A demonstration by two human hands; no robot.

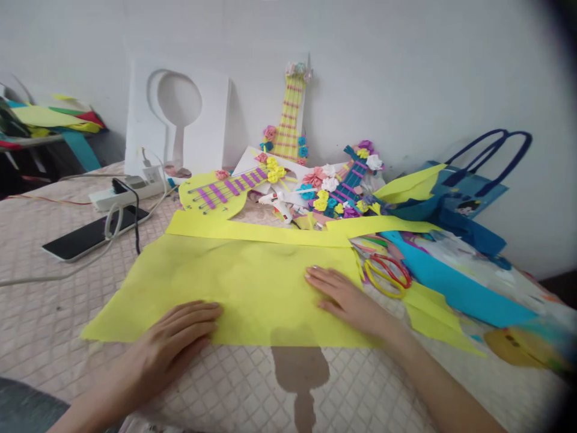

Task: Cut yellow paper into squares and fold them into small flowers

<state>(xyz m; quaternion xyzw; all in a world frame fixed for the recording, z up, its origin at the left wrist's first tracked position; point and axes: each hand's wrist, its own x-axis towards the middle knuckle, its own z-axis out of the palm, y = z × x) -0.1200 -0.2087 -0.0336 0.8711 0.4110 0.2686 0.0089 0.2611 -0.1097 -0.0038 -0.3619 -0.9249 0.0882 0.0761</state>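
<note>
A large sheet of yellow crepe paper lies flat in front of me, with a long yellow strip along its far edge. My left hand rests on the sheet's near left part, fingers together and stretched out. On its right part lies my right hand, palm down with the fingers extended. Neither hand holds anything. Scissors with red and yellow handles lie just beyond the right hand, their blades not visible.
Behind the sheet are a yellow paper guitar, a white glue gun and paper flowers. At left lie a phone and a power strip. A blue strip and a blue bag are at right.
</note>
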